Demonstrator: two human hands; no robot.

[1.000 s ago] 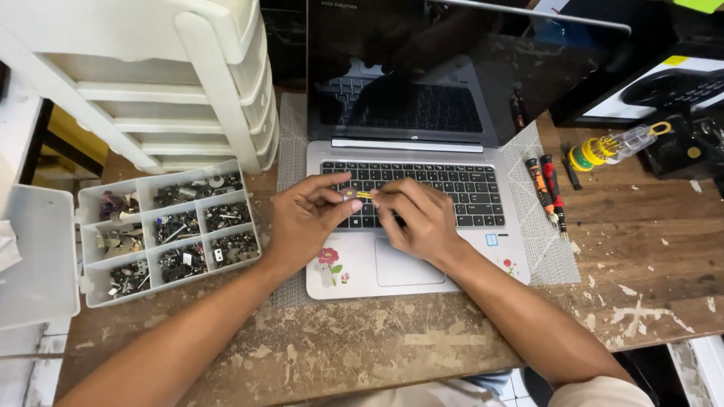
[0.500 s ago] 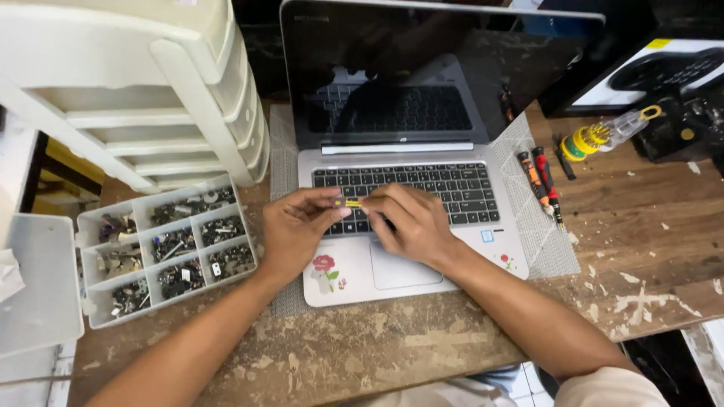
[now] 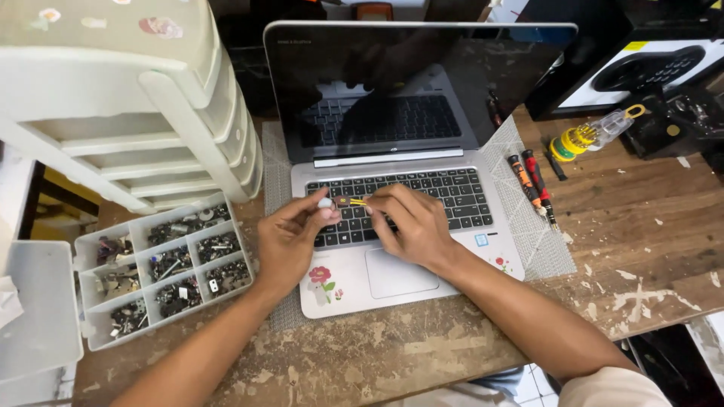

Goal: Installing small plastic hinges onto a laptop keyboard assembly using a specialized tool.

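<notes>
From the head view, both hands are meeting over the laptop [image 3: 407, 249] keyboard. The left hand [image 3: 290, 241] and right hand [image 3: 415, 222] are pinching a small yellow-tipped tool [image 3: 348, 201] between their fingers. A parts tray [image 3: 162, 267] is sitting left on the bench [image 3: 641, 249].

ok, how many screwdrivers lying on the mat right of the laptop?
2. An orange-handled screwdriver and a red-handled screwdriver lie side by side on the grey mat, right of the keyboard. Others may be hidden.
</notes>
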